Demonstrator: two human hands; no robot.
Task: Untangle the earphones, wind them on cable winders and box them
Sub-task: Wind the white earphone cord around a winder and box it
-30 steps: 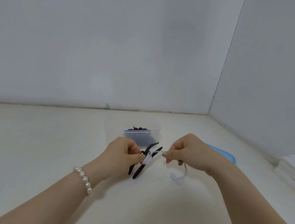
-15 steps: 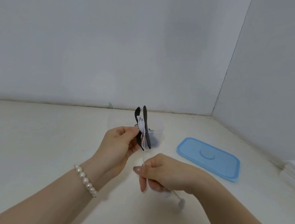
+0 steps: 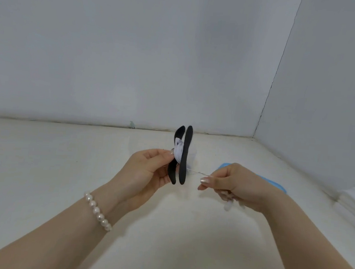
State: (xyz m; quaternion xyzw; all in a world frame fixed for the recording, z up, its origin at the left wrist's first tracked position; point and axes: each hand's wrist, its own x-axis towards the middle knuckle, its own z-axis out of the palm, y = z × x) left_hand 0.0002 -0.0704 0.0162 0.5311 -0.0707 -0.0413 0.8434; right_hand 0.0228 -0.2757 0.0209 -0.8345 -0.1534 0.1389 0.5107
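Black two-pronged plastic cable winder (image 3: 183, 156): held upright above the white table (image 3: 42, 166), white earphone cable (image 3: 179, 153) wound round its middle. Left hand (image 3: 148, 170): fingers curled, gripping the winder at its waist; pearl bead bracelet (image 3: 98, 212) on wrist. Right hand (image 3: 232, 184): fingers pinching the free cable end, drawn sideways from winder. Blue plastic box lid (image 3: 278, 185): flat on table, behind right hand, mostly hidden.

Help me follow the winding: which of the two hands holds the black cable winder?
The left hand, wearing the pearl bracelet, grips the upright black cable winder. The right hand only pinches the thin white earphone cable leading off it.
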